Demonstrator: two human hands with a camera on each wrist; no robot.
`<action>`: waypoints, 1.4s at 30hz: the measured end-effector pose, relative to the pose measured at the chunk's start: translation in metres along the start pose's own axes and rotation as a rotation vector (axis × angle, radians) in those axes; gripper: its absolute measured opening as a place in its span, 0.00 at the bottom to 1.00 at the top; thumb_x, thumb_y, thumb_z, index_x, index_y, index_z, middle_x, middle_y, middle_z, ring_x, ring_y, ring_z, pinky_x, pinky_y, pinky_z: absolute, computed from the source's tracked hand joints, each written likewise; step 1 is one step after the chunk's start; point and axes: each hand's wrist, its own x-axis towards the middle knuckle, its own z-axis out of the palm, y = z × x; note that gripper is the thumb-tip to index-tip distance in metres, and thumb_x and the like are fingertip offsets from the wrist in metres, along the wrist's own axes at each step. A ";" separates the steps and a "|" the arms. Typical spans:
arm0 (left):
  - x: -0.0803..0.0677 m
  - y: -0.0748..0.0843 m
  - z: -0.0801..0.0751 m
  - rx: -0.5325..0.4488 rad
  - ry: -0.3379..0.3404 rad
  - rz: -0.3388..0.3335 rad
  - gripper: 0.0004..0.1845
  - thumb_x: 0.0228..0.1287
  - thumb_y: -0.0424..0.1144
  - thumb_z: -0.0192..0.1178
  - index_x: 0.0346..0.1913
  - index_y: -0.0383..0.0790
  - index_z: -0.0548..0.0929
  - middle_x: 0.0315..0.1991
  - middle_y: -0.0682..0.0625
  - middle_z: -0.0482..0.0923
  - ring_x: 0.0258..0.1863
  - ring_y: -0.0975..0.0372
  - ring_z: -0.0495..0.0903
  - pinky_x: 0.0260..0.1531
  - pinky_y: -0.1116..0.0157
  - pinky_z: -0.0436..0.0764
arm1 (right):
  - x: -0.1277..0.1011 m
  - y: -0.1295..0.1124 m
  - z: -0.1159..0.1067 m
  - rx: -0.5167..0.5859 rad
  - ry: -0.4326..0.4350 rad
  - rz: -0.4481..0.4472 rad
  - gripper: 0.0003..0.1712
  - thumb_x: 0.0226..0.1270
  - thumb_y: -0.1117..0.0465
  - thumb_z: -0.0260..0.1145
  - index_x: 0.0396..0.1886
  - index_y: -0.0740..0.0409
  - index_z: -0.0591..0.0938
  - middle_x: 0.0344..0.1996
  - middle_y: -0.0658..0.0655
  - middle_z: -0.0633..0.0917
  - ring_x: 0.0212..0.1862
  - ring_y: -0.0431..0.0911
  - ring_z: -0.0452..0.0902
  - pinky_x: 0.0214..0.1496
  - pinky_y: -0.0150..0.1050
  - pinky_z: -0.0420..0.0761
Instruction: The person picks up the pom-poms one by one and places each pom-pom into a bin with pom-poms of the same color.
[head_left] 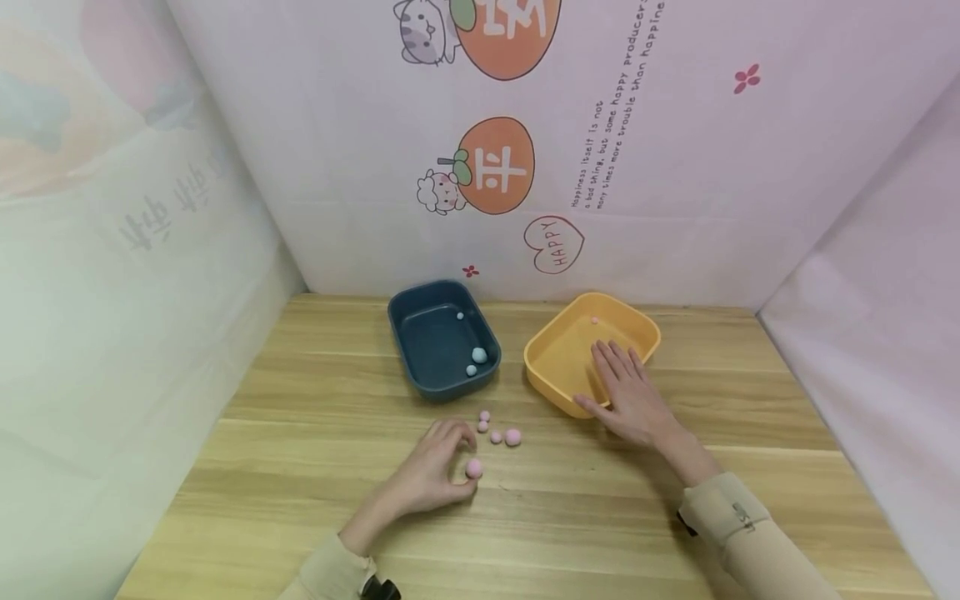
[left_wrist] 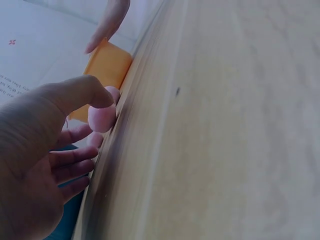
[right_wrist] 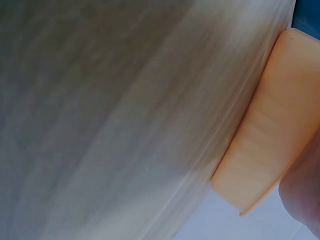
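Right sleeve (head_left: 750, 525): sitting lower right in the frame
Left hand (head_left: 423, 477): lower middle, thumb and fingers curving apart, not pinching anything as far as I'm seeing
Near pink ball (head_left: 473, 468): lying right in that gap by the thumb tip, so left's sitting way nearer than right; it's round, no long axis worth fussing over
Other 4 pink balls (head_left: 513, 437): sitting just above it, rightwards
Right hand (head_left: 636, 404): hanging over the yellow tray (head_left: 552, 395), fingers straight

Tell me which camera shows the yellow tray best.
The head view: it looks down into the yellow tray, showing its inside and most of its rim. The left wrist gives only its outside, partly behind the left hand; the right wrist, an outer wall cut off at frame edge.
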 end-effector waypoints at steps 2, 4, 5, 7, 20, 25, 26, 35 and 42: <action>0.001 0.001 0.001 0.006 0.001 0.006 0.22 0.49 0.47 0.71 0.46 0.51 0.73 0.55 0.57 0.72 0.61 0.62 0.67 0.68 0.56 0.68 | 0.000 0.000 0.000 -0.002 0.007 -0.002 0.54 0.67 0.31 0.52 0.78 0.62 0.47 0.78 0.62 0.51 0.79 0.60 0.45 0.80 0.56 0.41; 0.002 0.001 0.001 0.013 0.008 0.015 0.20 0.50 0.46 0.71 0.45 0.51 0.74 0.55 0.57 0.72 0.61 0.62 0.67 0.68 0.56 0.68 | 0.000 0.001 0.000 0.003 0.004 -0.001 0.54 0.67 0.31 0.52 0.78 0.61 0.47 0.78 0.62 0.50 0.79 0.60 0.44 0.81 0.56 0.40; 0.002 0.001 0.001 0.016 0.011 0.019 0.20 0.50 0.46 0.70 0.44 0.50 0.74 0.55 0.57 0.72 0.61 0.62 0.68 0.68 0.56 0.68 | 0.000 0.001 -0.001 0.006 0.001 -0.001 0.54 0.67 0.31 0.52 0.78 0.61 0.47 0.79 0.61 0.49 0.79 0.60 0.44 0.81 0.55 0.40; 0.002 0.002 0.002 0.021 0.020 0.033 0.19 0.50 0.45 0.71 0.43 0.50 0.75 0.54 0.56 0.72 0.61 0.61 0.68 0.68 0.56 0.68 | 0.000 0.001 -0.001 0.008 0.000 0.000 0.55 0.67 0.30 0.52 0.78 0.61 0.47 0.79 0.60 0.49 0.79 0.59 0.44 0.81 0.55 0.39; -0.003 -0.002 0.003 0.013 0.027 0.059 0.17 0.54 0.44 0.70 0.43 0.49 0.74 0.58 0.50 0.73 0.65 0.57 0.66 0.69 0.54 0.67 | 0.000 0.000 0.002 0.022 0.003 -0.003 0.54 0.67 0.30 0.52 0.78 0.60 0.46 0.78 0.62 0.51 0.80 0.59 0.42 0.80 0.57 0.40; -0.003 -0.003 0.004 0.008 0.024 0.054 0.15 0.56 0.44 0.69 0.43 0.49 0.75 0.57 0.52 0.73 0.66 0.59 0.66 0.71 0.57 0.66 | -0.001 0.000 0.000 0.027 0.024 -0.007 0.54 0.67 0.31 0.53 0.78 0.62 0.48 0.77 0.64 0.53 0.79 0.60 0.44 0.80 0.58 0.41; -0.003 -0.003 0.004 0.006 0.024 0.051 0.15 0.56 0.44 0.69 0.43 0.49 0.75 0.57 0.52 0.73 0.66 0.60 0.66 0.71 0.57 0.66 | -0.001 0.000 0.000 0.027 0.027 -0.008 0.54 0.67 0.31 0.53 0.78 0.62 0.48 0.77 0.64 0.54 0.79 0.60 0.44 0.80 0.58 0.41; -0.005 0.006 0.000 -0.049 0.034 0.052 0.17 0.56 0.44 0.69 0.46 0.50 0.74 0.58 0.50 0.74 0.66 0.60 0.68 0.70 0.57 0.68 | 0.001 0.001 0.000 0.033 0.014 -0.003 0.54 0.67 0.30 0.51 0.78 0.61 0.48 0.78 0.61 0.50 0.79 0.59 0.43 0.81 0.55 0.37; 0.007 0.022 -0.004 -0.092 0.079 0.118 0.19 0.55 0.41 0.69 0.48 0.46 0.75 0.57 0.49 0.76 0.65 0.58 0.70 0.67 0.55 0.71 | 0.001 0.004 0.001 0.027 -0.009 0.005 0.55 0.67 0.29 0.50 0.78 0.61 0.46 0.79 0.60 0.49 0.80 0.58 0.41 0.81 0.55 0.37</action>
